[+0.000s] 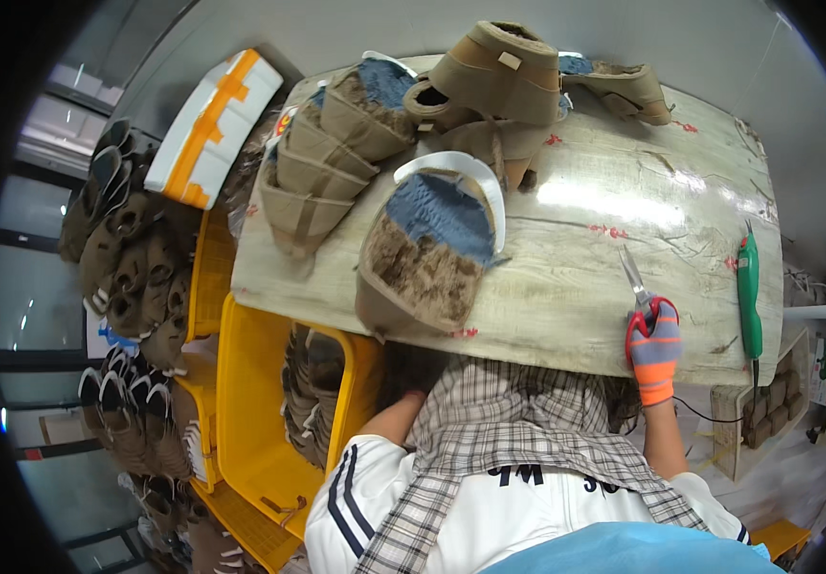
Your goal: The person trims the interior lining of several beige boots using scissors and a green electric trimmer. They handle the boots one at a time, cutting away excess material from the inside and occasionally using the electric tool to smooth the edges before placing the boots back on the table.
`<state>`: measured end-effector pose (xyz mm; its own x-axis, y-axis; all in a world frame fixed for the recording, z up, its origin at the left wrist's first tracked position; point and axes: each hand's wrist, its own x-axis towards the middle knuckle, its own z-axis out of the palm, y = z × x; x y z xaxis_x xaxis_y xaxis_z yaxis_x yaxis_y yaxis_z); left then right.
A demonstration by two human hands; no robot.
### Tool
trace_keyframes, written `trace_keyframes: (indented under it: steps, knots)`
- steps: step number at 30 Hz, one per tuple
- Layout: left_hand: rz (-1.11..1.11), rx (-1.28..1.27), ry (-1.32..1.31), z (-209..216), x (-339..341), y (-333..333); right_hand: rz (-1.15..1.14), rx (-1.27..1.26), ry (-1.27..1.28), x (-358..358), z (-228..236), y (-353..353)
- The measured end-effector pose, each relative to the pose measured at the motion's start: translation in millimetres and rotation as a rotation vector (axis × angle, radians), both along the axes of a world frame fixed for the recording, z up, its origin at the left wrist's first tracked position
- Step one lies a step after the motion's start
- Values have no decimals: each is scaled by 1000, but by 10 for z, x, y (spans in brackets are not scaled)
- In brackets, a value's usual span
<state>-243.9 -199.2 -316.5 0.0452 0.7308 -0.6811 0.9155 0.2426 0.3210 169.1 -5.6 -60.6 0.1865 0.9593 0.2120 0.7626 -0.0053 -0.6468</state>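
Observation:
My right hand [659, 346], in a grey and orange glove, is closed on red-handled scissors [635, 276] at the table's near edge; the blades point away from me. My left forearm [396, 417] reaches down beside my lap toward the shadow below the table, where the fingers are hidden. On the table in front of me lies a brown shoe upper [429, 251] with brown fleece, blue lining and a white rim. A stack of similar uppers [315, 172] leans to its left. Brown boot-like pieces [495, 77] stand behind it.
A green pen-shaped tool [748, 287] with a cord lies at the table's right side. Left of me is a yellow crate [250, 402] holding shoe pieces. More brown shoes [135, 277] are piled farther left, beside a white foam box [214, 129] with orange tape.

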Motion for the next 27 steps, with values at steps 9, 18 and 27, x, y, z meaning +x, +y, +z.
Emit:
trace_keyframes:
  steps: [9, 18, 27]
  knots:
    - [1270, 1013, -916, 2145, -767, 329, -20, 113, -83, 106, -182, -46]
    - [1332, 975, -1337, 2580, -1266, 2219, -18, 142, -72, 128, -272, 2]
    - [1306, 837, -900, 2806, -1674, 2434, -33, 175, -88, 151, -349, 13]
